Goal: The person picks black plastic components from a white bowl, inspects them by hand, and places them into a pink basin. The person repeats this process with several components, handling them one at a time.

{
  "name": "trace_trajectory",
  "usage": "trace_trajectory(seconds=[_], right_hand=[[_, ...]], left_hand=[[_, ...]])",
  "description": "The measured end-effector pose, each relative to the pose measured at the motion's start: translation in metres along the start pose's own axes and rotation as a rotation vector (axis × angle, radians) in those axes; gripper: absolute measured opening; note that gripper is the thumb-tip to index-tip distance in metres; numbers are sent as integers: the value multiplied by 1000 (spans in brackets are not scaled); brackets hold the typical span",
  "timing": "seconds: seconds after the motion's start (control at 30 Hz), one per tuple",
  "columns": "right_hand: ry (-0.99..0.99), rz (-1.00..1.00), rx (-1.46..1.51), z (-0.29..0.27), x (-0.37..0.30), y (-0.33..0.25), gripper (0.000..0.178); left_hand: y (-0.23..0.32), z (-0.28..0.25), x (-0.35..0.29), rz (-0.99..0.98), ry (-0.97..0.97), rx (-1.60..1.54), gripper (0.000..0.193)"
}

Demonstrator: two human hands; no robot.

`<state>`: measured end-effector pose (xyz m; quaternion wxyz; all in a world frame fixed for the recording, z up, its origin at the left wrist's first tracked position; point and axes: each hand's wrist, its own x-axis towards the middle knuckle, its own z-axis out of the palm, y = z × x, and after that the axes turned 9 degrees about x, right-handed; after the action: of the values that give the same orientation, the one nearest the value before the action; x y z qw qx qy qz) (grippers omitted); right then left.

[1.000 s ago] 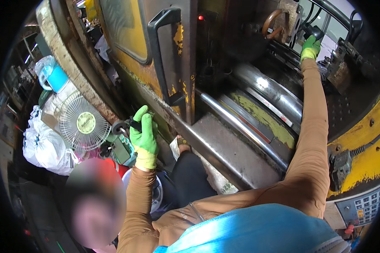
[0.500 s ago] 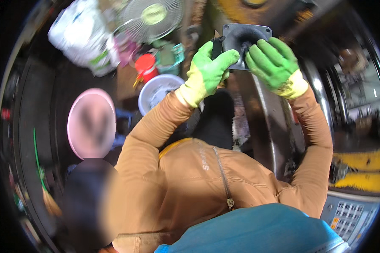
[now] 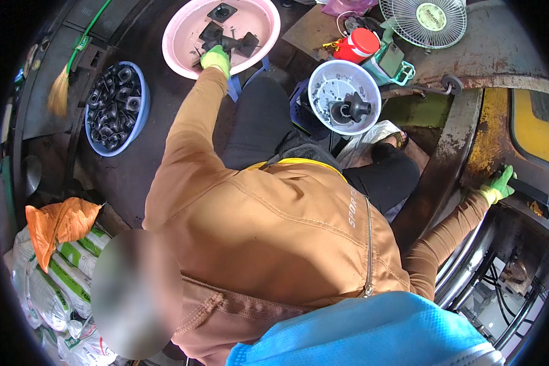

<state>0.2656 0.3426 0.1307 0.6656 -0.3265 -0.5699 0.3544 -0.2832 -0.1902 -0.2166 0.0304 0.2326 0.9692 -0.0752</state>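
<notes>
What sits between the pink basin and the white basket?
Head view: a blue stool edge under the pink basin, then the person's dark-trousered knee, then the white basket. The left hand rests in the basin.

Half a second ago we held one black moulded part up in both hands, close together. We have since parted them. Our left hand [image 3: 216,59] now reaches into the pink basin [image 3: 189,38], resting among the black parts [image 3: 229,41] lying there; whether it grips one cannot be told. Our right hand [image 3: 498,186] has gone out to the machine and is closed around the dark handle [image 3: 526,188] on its yellow door [image 3: 534,131]. The part we held is no longer between our hands.
</notes>
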Motion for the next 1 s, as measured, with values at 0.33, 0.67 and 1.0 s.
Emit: trace_trajectory(seconds=[0.33,0.67,1.0], right_hand=[[93,-90,-125,-17,-28,-13,47],[435,-1285,-820,-5,-172,-105,39],[95,-1223,-1142,-25,-93,-170,29]], left_hand=[[96,-70,39,-187,-425,-1985,18],[226,-70,-133,154,-1394,-2014,41],[228,-29,-119,-293,-1001,-2210,21]])
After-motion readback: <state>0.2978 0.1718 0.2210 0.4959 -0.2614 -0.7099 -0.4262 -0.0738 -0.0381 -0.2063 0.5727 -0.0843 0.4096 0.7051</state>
